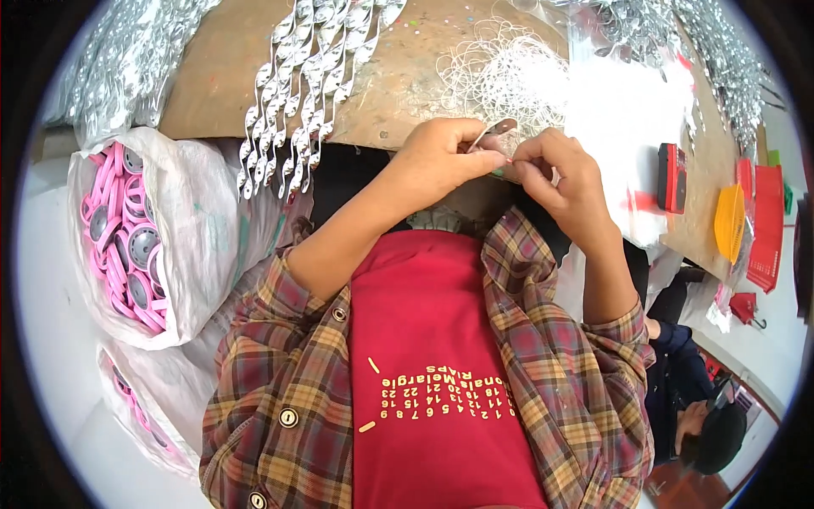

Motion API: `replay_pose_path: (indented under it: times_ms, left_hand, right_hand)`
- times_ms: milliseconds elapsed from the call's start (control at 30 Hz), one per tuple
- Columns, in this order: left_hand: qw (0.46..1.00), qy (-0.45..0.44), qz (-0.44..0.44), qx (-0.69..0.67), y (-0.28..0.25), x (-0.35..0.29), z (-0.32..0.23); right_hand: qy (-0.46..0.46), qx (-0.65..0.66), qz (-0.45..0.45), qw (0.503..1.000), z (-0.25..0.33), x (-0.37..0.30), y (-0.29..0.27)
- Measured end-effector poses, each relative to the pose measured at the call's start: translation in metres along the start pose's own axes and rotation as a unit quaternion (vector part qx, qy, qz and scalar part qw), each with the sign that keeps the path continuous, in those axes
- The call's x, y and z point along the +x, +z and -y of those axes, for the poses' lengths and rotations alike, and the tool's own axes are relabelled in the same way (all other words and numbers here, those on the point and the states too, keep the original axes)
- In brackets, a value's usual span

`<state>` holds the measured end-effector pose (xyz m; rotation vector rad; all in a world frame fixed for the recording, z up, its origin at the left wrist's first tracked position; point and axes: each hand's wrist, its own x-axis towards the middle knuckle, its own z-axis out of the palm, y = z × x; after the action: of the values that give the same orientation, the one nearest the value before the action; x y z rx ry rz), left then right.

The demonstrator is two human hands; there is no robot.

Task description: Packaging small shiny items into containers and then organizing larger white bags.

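Observation:
My left hand (441, 161) is closed at the table's front edge, thumb against forefinger, pinching a thin white cord (480, 136). A small dark, shiny rounded piece (506, 125) sits by its fingertips; its kind is unclear. Close beside it, my right hand (566, 174) is closed too, with thumb and forefinger meeting near the left thumb tip. Whatever lies between those right fingertips is too small to make out. Just beyond both hands rests a tangled heap of white cord (509, 72). To the left, strips of shiny silver discs (297, 93) hang over the edge.
Clear plastic bundles of silver parts (127, 68) lie far left. A white sack (203, 229) holds pink-rimmed grey wheels (127, 237). Rightward are a red-black device (672, 178), a yellow basket (729, 222) and a red basket (766, 227). Another person (687, 382) sits at lower right.

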<state>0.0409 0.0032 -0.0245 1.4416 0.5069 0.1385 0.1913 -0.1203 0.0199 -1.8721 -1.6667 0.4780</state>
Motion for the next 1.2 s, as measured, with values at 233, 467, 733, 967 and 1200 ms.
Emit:
replay_pose_path:
  times_ms: [233, 467, 733, 967, 1200]
  left_hand:
    - [0.998, -0.005, -0.057, -0.036, -0.001, -0.009, -0.006]
    - [0.996, 0.057, -0.061, -0.035, -0.002, -0.014, -0.016]
    - [0.966, 0.102, -0.026, -0.235, -0.003, -0.027, -0.031]
    - [0.958, 0.101, 0.001, -0.267, -0.006, -0.030, -0.029]
    - [0.952, 0.098, 0.011, -0.290, -0.008, -0.030, -0.028]
  right_hand:
    - [0.071, 0.084, -0.032, 0.993, 0.003, -0.002, -0.004]
    - [0.065, 0.248, -0.040, 0.966, 0.009, 0.000, 0.019]
    - [0.071, 0.250, -0.179, 0.949, 0.034, -0.002, -0.002]
    - [0.050, 0.318, -0.186, 0.928, 0.048, 0.015, 0.001]
    - [0.074, 0.323, -0.183, 0.926, 0.043, 0.019, 0.006]
